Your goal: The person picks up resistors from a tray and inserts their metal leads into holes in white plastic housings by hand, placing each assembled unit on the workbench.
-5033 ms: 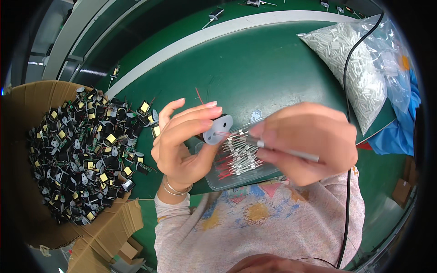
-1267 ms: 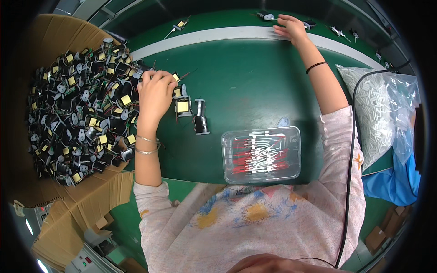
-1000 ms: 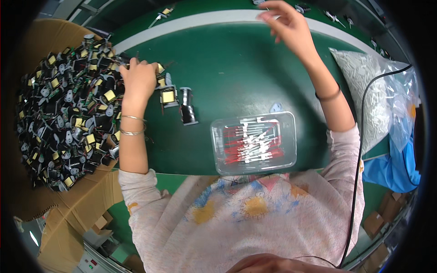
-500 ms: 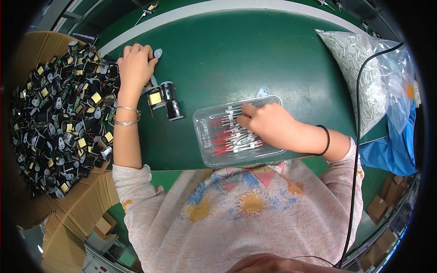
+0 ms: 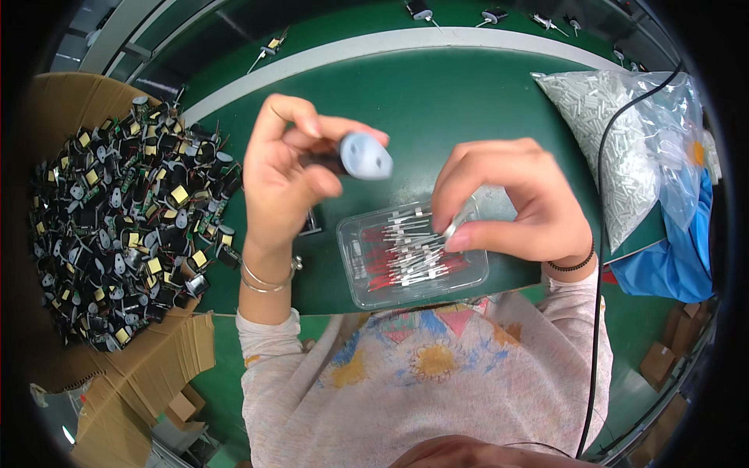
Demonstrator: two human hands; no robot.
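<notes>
Left hand (image 5: 281,164): raised over the table (image 5: 429,93), left of its middle; palm turned inward, clasped.
Left fingers (image 5: 285,105): forefinger sharply bent at the knuckle, another reaching right; tips slightly blurred.
Left thumb (image 5: 324,183): below the fingers, tip pointing right.
Left forearm (image 5: 267,306): nearly upright, crossing the table's near edge.
Right hand (image 5: 519,191): lower, nearer that edge, well apart from the left; back arched.
Right fingers (image 5: 456,179): curled downward, forefinger pinching against the thumb (image 5: 484,235).
Right wrist (image 5: 560,251): bent, forearm angling in from lower right.
</notes>
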